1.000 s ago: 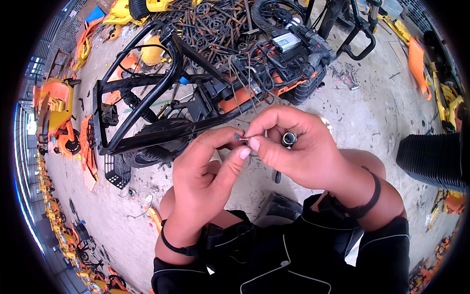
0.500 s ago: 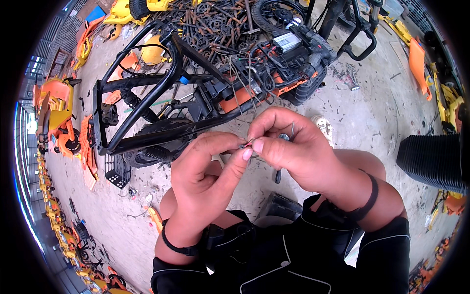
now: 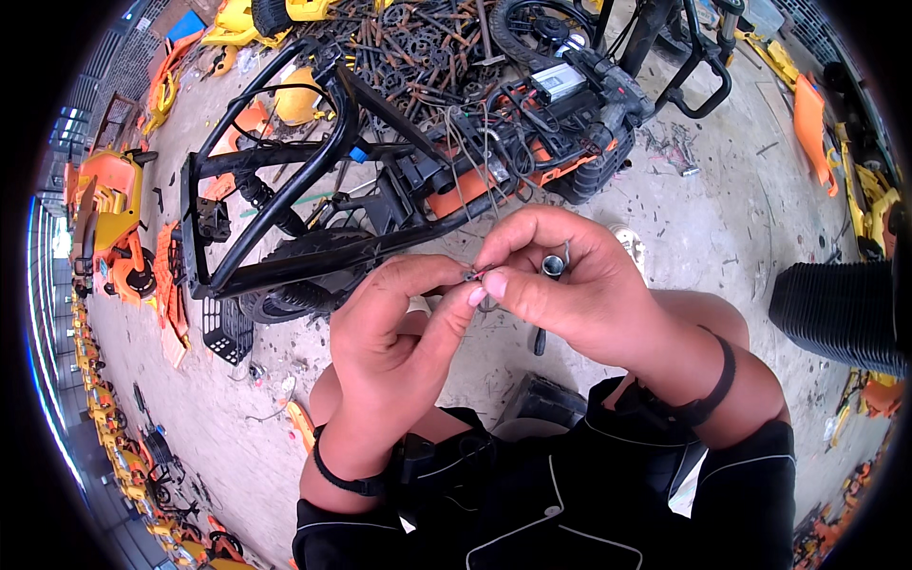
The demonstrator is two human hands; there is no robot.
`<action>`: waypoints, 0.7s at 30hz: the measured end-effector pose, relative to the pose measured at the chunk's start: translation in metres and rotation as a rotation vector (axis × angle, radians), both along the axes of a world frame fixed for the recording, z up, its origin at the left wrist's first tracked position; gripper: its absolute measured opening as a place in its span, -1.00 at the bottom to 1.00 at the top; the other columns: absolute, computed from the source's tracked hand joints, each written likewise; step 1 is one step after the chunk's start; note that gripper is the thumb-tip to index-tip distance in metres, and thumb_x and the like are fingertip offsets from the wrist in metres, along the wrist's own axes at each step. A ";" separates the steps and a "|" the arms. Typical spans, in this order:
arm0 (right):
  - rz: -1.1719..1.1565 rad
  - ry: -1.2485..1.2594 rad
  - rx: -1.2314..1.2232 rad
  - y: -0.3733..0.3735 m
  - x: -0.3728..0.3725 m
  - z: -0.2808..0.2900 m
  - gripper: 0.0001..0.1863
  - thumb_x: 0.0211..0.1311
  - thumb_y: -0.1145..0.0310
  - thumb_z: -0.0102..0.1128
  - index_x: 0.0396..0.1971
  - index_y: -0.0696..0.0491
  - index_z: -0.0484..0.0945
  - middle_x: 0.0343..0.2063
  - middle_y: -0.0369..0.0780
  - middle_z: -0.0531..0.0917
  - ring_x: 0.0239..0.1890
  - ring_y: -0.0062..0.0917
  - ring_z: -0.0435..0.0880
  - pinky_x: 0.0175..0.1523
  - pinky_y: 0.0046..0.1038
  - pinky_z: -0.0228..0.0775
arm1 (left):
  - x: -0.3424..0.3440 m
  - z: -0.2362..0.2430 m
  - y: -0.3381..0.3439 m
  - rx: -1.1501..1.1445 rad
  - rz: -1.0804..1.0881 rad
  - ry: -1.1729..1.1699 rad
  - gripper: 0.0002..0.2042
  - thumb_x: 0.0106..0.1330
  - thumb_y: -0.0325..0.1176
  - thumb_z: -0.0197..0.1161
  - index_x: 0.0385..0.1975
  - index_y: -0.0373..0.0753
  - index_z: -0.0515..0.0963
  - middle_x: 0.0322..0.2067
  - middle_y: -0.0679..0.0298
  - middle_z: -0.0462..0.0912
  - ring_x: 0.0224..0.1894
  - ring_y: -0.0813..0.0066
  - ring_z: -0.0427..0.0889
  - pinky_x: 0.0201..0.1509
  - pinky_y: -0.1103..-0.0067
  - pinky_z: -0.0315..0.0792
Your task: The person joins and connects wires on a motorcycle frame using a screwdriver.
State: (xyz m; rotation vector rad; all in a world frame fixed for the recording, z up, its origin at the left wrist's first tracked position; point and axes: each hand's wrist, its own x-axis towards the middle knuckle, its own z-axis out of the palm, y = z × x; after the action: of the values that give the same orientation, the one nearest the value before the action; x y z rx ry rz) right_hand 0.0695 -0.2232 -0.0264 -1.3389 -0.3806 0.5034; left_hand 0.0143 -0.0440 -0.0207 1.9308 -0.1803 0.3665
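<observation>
My left hand (image 3: 399, 332) and my right hand (image 3: 570, 290) meet in front of me, thumbs and forefingers pinched together on thin wires (image 3: 478, 275). A bit of red shows among the wires at the fingertips; their ends are too small to make out. Tucked in my right hand is a socket wrench (image 3: 552, 266), its round metal end showing above the thumb and its dark handle below the hand. Just beyond my hands lies a black vehicle frame (image 3: 313, 261) with a wheel and loose grey cables (image 3: 484, 157).
A heap of rusty metal parts (image 3: 418, 57) lies behind the frame. A silver box (image 3: 559, 83) sits on the frame's far right. At the right stands a black ribbed object (image 3: 836, 309). Orange and yellow panels (image 3: 815, 128) line the sides; a black crate (image 3: 228, 332) rests at left.
Both hands have shifted very slightly, still pinching the wires. The socket wrench has tilted a little, so its round end shows more.
</observation>
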 end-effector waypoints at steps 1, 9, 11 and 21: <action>0.007 0.006 -0.009 0.000 0.000 0.001 -0.84 0.23 0.42 0.30 -0.23 0.13 0.60 -0.35 -0.37 0.60 -0.28 -0.70 0.46 -0.13 -0.57 0.37 | 0.000 0.001 -0.001 0.007 0.005 0.005 -0.82 0.17 -0.58 0.41 -0.25 -0.34 0.60 -0.32 0.21 0.67 -0.35 0.58 0.61 -0.44 0.72 0.42; 0.056 0.342 0.182 -0.001 0.000 -0.003 -0.82 0.25 0.38 0.31 -0.21 0.11 0.59 -0.38 -0.37 0.60 -0.41 -0.78 0.42 -0.33 -0.67 0.28 | 0.001 0.000 -0.001 0.047 -0.022 -0.076 -0.80 0.15 -0.60 0.41 -0.27 -0.34 0.56 -0.34 0.19 0.65 -0.38 0.53 0.61 -0.40 0.67 0.44; 0.062 0.436 0.259 -0.001 -0.001 -0.007 -0.82 0.25 0.39 0.30 -0.19 0.10 0.59 -0.38 -0.37 0.59 -0.45 -0.81 0.40 -0.38 -0.69 0.23 | 0.002 -0.001 -0.001 0.051 -0.044 -0.112 -0.79 0.15 -0.61 0.41 -0.26 -0.34 0.54 -0.35 0.19 0.65 -0.39 0.51 0.62 -0.36 0.66 0.47; 0.025 0.219 0.112 -0.002 -0.001 0.001 -0.80 0.27 0.38 0.30 -0.18 0.13 0.59 -0.30 -0.35 0.61 -0.25 -0.73 0.47 -0.16 -0.61 0.37 | 0.002 0.000 0.000 0.048 -0.016 -0.108 -0.80 0.18 -0.57 0.40 -0.24 -0.34 0.53 -0.33 0.16 0.65 -0.36 0.49 0.64 -0.29 0.63 0.52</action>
State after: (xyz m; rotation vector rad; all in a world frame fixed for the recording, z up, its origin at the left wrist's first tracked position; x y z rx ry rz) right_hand 0.0690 -0.2254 -0.0259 -1.1587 -0.2414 0.6345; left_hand 0.0164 -0.0442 -0.0206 1.9570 -0.2777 0.4594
